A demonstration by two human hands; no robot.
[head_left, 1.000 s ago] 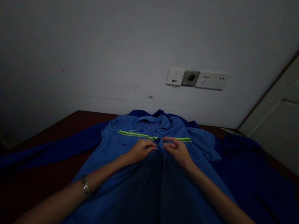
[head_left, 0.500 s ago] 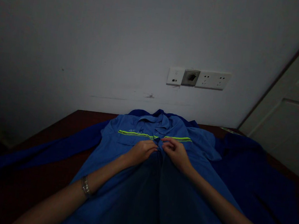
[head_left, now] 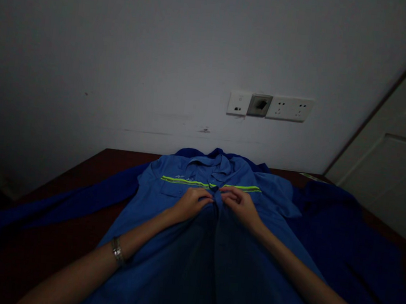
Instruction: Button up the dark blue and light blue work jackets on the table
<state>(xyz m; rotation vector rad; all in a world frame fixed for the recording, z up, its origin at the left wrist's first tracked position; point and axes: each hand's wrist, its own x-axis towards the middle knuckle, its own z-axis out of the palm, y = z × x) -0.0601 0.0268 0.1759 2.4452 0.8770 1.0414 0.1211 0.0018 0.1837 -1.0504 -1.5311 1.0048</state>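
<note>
A light blue short-sleeved work shirt [head_left: 150,204] with a yellow-green stripe across the chest lies flat, collar toward the wall. My left hand [head_left: 192,204] pinches the front edge of the shirt just below the stripe. Close beside it, my right hand [head_left: 240,207] grips the other front edge, fingers bent together. Between the two hands the cloth is lifted a little along the front opening. Any button there is too small and dark to make out. Under the shirt lies a darker blue long-sleeved garment [head_left: 326,223], its sleeves spread to both sides.
The dark red-brown table [head_left: 88,171] meets a pale wall [head_left: 162,60] at the back. Wall sockets [head_left: 287,108] sit above the table's far edge. At the right stands a white panelled door [head_left: 401,158]. A small flat item [head_left: 312,177] lies near the far right corner.
My right fingers have shifted slightly, and the strip of shirt edge between the hands now shows more. Both hands stay at nearly the same place.
</note>
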